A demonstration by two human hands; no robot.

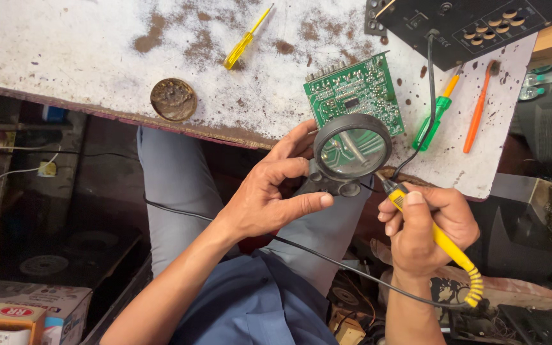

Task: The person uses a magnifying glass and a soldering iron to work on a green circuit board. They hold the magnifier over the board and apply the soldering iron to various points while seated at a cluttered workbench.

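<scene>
My left hand (269, 191) grips a round black magnifying glass (351, 152) and holds it over the near edge of a green circuit board (356, 91) lying on the worn white table (84, 57). My right hand (426, 227) holds a yellow soldering iron (445, 246) like a pen. Its metal tip reaches under the lens and shows magnified through the glass. The iron's black cord (327, 259) trails across my lap.
On the table lie a yellow screwdriver (245, 39), a green-handled screwdriver (434, 118), an orange tool (477, 108), a round brown tin (173, 99) and a black panel with sockets (474, 25). Cardboard boxes (27, 313) sit at lower left, with clutter on the floor.
</scene>
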